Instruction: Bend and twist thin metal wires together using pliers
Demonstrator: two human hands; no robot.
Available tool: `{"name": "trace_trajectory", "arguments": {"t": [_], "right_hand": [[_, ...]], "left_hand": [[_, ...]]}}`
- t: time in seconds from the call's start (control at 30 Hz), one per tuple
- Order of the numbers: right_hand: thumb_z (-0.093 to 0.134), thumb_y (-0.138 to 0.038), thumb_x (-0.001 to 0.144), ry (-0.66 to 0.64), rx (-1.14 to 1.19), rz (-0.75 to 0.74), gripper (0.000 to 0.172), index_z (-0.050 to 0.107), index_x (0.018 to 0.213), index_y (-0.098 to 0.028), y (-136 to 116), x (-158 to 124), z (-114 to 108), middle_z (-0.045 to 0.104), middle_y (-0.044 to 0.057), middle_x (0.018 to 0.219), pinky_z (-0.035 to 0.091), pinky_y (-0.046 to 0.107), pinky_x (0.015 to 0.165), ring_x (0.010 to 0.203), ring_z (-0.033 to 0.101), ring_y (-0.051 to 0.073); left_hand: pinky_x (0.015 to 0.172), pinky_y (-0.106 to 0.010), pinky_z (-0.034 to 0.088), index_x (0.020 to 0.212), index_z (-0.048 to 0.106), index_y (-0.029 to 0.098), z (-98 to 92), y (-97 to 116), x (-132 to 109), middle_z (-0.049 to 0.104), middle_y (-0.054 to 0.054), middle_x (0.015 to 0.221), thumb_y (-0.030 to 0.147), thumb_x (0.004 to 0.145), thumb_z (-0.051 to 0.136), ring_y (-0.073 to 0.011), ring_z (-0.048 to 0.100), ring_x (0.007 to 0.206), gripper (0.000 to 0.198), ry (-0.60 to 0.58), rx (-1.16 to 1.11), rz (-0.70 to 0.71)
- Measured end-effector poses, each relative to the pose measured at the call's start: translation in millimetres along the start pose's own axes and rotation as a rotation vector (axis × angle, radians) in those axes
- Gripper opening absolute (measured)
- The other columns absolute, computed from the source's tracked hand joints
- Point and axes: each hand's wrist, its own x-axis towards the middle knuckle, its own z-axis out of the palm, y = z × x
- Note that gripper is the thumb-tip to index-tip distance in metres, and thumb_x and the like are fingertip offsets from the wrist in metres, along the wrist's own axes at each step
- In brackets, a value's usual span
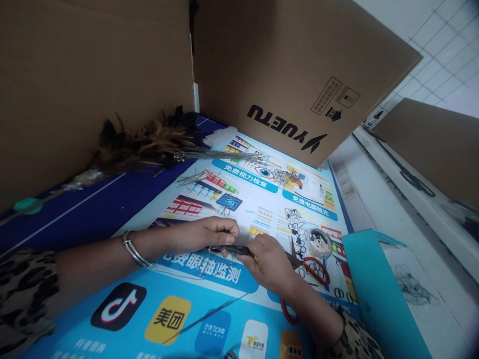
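Observation:
My left hand [220,232] is closed in a pinch, thumb against forefinger, on what looks like a thin wire [214,249]. My right hand [271,262] wraps round a pair of pliers [239,250] whose dark jaws reach to the left fingertips. A bit of yellow handle shows between the right fingers. Just beyond the right wrist lie scissors [316,270] with red handles, partly hidden by the hand. Small dark rings [299,232] are scattered by a round clear dish [321,243]. Closer to me, thin dark wires [209,316] lie across the printed sheet [127,344].
Bundled straight wires [224,155] lie at the back, beside brown feathers [145,137] on the left. A large cardboard box [292,65] stands behind. On the right, a teal box [381,299] borders the sheet, with tangled wire [413,284] beyond its near wall.

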Motion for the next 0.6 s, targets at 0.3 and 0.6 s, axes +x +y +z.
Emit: {"name": "trace_trajectory", "arguments": {"t": [0.3, 0.6], "right_hand": [[0.031, -0.051, 0.094, -0.059, -0.073, 0.032, 0.042, 0.052, 0.078, -0.018, -5.8, 1.2, -3.8, 0.054, 0.004, 0.076, 0.029, 0.027, 0.061, 0.070, 0.045, 0.016], [0.034, -0.048, 0.094, -0.086, -0.111, 0.115, 0.038, 0.054, 0.082, -0.018, -8.7, 0.0, -12.1, 0.058, 0.005, 0.080, 0.031, 0.027, 0.061, 0.073, 0.050, 0.017]], "left_hand": [[0.064, -0.024, 0.037, 0.083, 0.051, 0.016, 0.6, 1.7, -0.2, 0.056, 0.001, 0.071, 0.037, 0.087, 0.054, -0.0130, 0.050, 0.069, 0.021, -0.020, 0.049, -0.015], [0.060, -0.024, 0.035, 0.082, 0.049, 0.017, 9.9, 2.5, -0.1, 0.054, 0.001, 0.068, 0.042, 0.087, 0.052, -0.0130, 0.049, 0.064, 0.026, 0.120, 0.072, -0.067]]}}
